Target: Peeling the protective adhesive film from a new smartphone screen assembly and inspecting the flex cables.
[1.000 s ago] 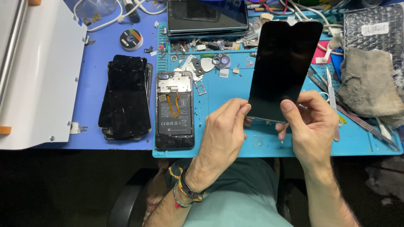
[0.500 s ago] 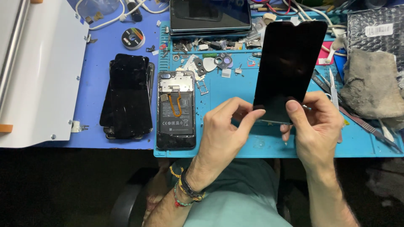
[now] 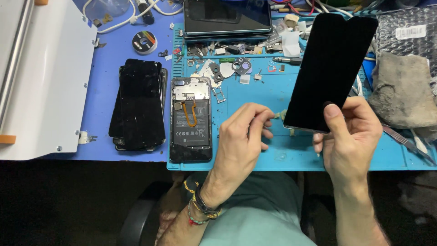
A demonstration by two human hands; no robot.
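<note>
Pinched at its lower edge between thumb and fingers, the black screen panel (image 3: 330, 73) stands tilted in our right hand (image 3: 350, 136), its top leaning toward the far right of the bench. Our thumb presses flat on the glass near the bottom, so that hand is clamped on the panel. Our left hand (image 3: 241, 136) has come off the lower corner it was pinching a moment ago; its fingertips now sit curled together just beside the panel's bottom-left corner, closed on a small pale scrap (image 3: 278, 115) that looks like peeled adhesive or film. We judge that a strip has just come free from the panel's edge, and the panel has also lifted a little higher and further right.

Below both hands lies the blue work mat (image 3: 282, 155). To the left of our left hand an opened phone (image 3: 190, 119) rests face down, its battery and orange ribbon cable exposed. Further left, off the mat, a stack of dark screens (image 3: 139, 105) lies on the blue table. Small loose parts (image 3: 227, 68) are scattered at the mat's far edge, a grey cloth (image 3: 403, 91) sits at the right, and a white machine (image 3: 41, 77) fills the left.
</note>
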